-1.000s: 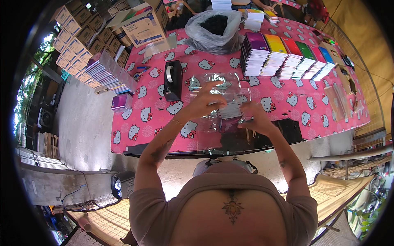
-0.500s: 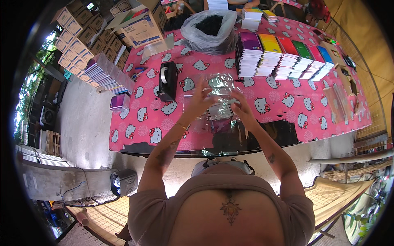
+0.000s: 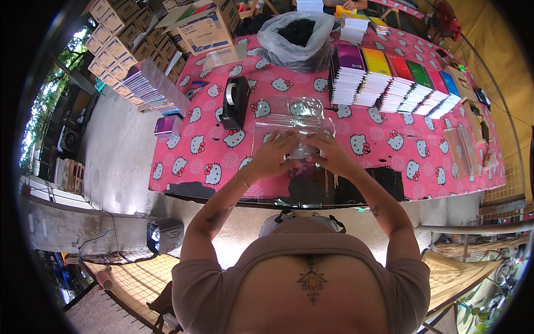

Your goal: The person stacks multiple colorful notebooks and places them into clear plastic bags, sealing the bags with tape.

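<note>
Clear plastic film lies on the pink patterned table cover in front of me, with shiny folds across it. My left hand rests on its near part, fingers stretched forward and thumb pointing inward. Beside it my right hand also lies on the film, its fingers reaching in toward the left hand. The fingertips of the two hands are a short gap apart. Neither hand appears to grip anything. Left of the film stands a black tape dispenser with a roll of tape in it.
Stacks of colourful notebooks stand at the far right, beside a plastic bag of black material. A leaning row of notebooks and a cardboard box are at left. More plastic film lies at right.
Both hands have come down and nearer to me, from raised and spread over the film to lying on it, closer together. The view has shifted slightly.
</note>
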A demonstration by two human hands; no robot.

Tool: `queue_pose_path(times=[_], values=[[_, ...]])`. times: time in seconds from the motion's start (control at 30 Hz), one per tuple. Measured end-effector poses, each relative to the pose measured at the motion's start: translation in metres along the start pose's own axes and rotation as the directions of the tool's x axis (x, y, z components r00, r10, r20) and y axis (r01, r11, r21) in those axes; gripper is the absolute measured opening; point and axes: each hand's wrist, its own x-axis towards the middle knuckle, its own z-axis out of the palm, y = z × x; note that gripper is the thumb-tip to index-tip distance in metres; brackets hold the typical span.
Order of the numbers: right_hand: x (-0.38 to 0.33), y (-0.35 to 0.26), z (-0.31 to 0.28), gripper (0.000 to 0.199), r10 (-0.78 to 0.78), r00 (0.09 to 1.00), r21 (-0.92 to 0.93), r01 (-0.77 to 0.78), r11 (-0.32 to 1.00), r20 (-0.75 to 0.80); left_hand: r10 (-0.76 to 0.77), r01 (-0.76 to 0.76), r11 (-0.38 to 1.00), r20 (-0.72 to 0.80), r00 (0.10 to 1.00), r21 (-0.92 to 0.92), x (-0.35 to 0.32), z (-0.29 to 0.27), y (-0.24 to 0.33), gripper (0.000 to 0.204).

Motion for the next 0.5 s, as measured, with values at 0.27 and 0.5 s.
queue_pose_path(times=[0.27,0.5], values=[[0.000,-0.010,0.020,0.047,0.247,0.963,0.213,-0.221,0.952,-0.104,-0.199,0.225,0.950,0.134,0.971,-0.218,0.013,-0.003,-0.010,0.026],[0.010,-0.005,0.027,0.053,0.218,0.922,0.149,-0.178,0.973,-0.321,-0.353,0.348,0.933,0.040,0.935,0.095,0.046,0.011,0.007,0.029]])
